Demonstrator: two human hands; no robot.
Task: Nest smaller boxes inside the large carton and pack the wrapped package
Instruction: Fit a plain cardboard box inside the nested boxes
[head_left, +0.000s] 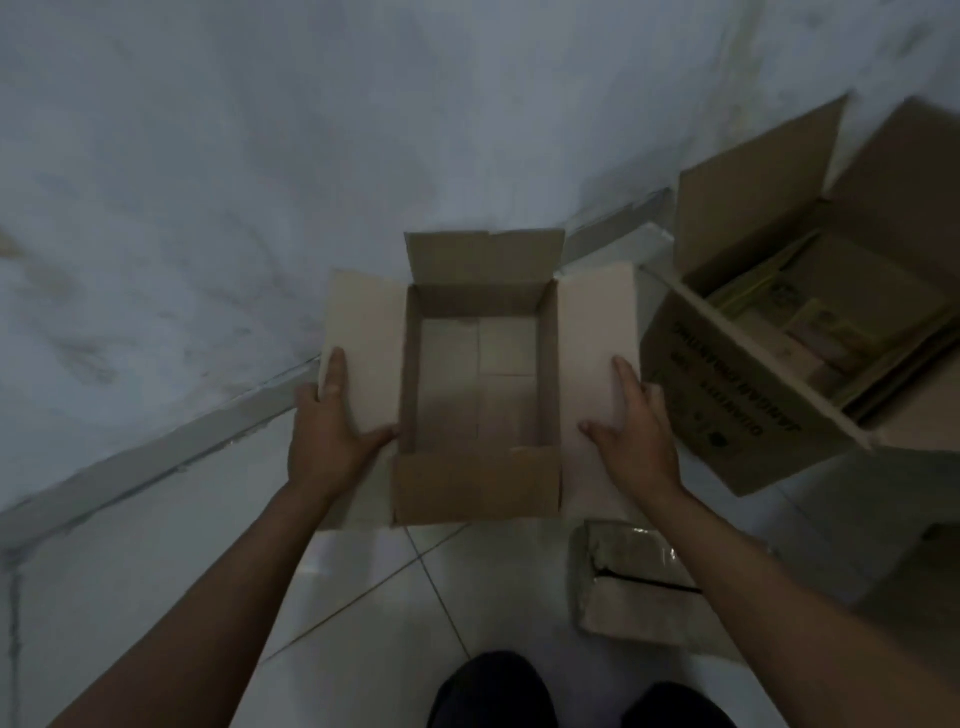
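An open cardboard box (478, 486) stands on the tiled floor in front of me, all its flaps spread and nothing inside. My left hand (332, 431) grips its left flap, thumb near the box's inner edge. My right hand (631, 431) presses flat on the right flap. A larger printed carton (737, 410) stands open to the right, with flat cardboard pieces and packets inside. The wrapped package (628, 587), in clear film, lies on the floor under my right forearm.
A white wall (260, 156) with a pale skirting board runs diagonally behind the boxes. Another cardboard edge (924, 566) shows at the far right. My dark trouser knees (493, 691) are at the bottom.
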